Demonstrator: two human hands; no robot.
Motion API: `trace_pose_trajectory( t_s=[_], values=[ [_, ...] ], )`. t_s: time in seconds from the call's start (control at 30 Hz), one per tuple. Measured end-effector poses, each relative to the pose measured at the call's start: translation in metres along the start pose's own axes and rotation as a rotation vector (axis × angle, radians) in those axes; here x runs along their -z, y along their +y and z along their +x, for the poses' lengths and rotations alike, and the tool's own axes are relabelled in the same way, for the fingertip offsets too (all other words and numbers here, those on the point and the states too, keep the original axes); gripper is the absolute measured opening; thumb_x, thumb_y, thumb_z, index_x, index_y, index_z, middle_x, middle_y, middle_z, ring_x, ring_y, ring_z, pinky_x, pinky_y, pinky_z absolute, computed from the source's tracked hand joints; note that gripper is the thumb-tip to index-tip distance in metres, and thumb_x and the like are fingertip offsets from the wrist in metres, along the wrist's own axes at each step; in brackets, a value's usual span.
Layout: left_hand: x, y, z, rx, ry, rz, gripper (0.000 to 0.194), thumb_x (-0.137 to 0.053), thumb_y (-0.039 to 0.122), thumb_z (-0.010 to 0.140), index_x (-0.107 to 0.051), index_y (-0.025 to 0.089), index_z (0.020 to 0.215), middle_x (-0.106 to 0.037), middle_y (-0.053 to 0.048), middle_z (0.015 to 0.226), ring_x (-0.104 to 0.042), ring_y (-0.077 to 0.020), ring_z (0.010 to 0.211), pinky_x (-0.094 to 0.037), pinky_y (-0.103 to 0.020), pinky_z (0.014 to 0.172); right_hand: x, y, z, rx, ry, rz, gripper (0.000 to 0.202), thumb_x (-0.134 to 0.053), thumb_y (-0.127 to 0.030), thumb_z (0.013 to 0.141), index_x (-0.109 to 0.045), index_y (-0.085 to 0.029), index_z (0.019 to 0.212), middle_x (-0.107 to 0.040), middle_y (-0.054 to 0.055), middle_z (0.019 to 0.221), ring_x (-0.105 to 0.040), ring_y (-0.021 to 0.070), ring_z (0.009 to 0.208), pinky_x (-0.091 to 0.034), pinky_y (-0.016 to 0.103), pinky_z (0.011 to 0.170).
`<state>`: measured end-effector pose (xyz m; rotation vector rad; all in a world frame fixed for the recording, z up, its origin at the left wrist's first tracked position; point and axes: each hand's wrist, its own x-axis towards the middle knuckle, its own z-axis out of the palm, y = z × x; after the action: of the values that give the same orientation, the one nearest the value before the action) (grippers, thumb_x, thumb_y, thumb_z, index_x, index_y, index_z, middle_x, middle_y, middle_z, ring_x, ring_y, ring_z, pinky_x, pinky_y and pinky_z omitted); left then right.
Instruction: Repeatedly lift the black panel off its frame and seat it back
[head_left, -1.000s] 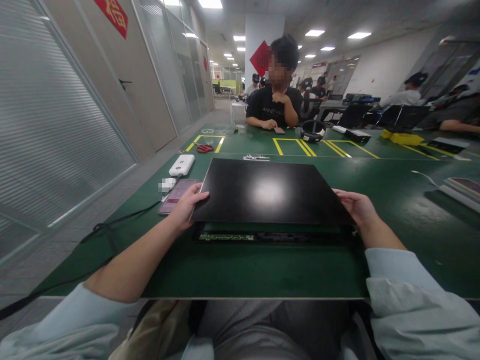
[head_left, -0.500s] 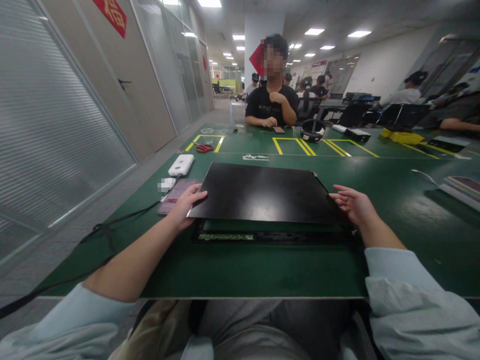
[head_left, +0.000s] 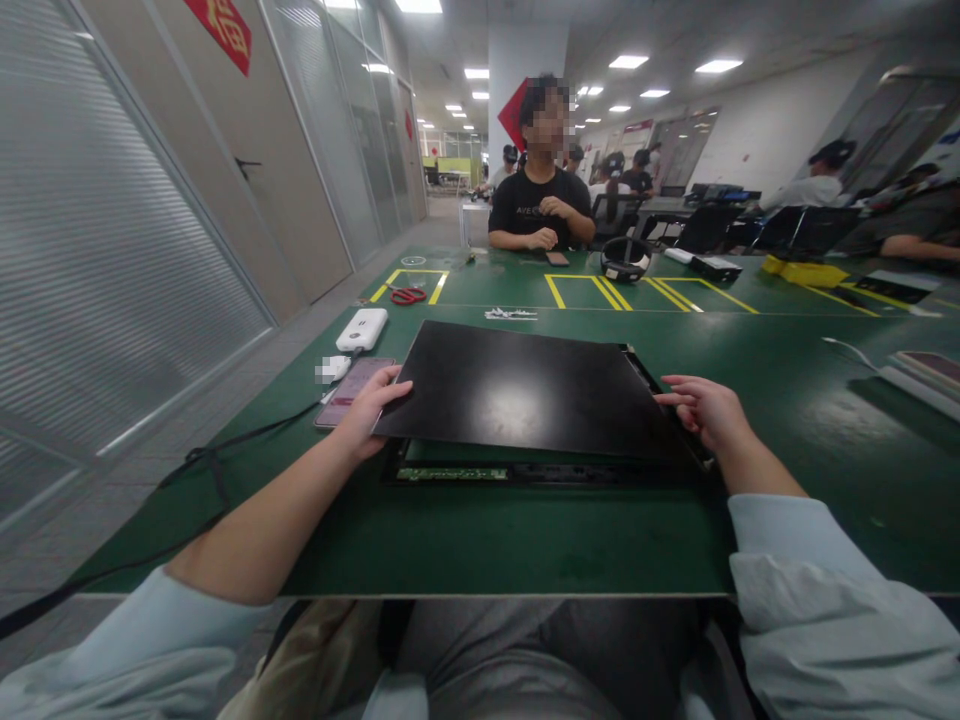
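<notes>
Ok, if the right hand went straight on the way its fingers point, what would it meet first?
Probably the right edge of the black display panel. The right hand points left, at or near that edge; depth is unclear, so it might pass underneath.

We have a thin, flat, dark panel point(head_left: 480, 375), roughly rectangular, with a smooth face that catches a soft bright patch of light. It slants over a black frame point(head_left: 600, 475), set askew, its left end seemingly raised. We see the frame lying flat on the green counter point(head_left: 555, 545), its near and right sides exposed, a green circuit strip point(head_left: 454, 474) along the near side's left part.
</notes>
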<state>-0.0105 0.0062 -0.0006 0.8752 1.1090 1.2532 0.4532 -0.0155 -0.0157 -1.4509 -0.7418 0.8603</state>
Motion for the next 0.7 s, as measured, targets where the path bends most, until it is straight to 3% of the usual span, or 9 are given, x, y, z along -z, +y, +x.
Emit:
trace_pose_trajectory(
  t_s=[0.7],
  values=[
    [-0.0020,0.0006,-0.0020,0.024,-0.022,0.013,0.035,-0.079,0.012,0.064,-0.061,0.019,0.094,-0.073,0.002,0.071,-0.068,-0.0149,0.056,-0.055,-0.024,0.055,0.0022,0.0024,0.0009,0.012,-0.019,-0.154,0.018,-0.058,-0.012,0.070,-0.069,-0.012,0.085,-0.071,0.010,0.060,-0.039,0.0067,0.031,-0.023,0.018,0.030]
  ],
)
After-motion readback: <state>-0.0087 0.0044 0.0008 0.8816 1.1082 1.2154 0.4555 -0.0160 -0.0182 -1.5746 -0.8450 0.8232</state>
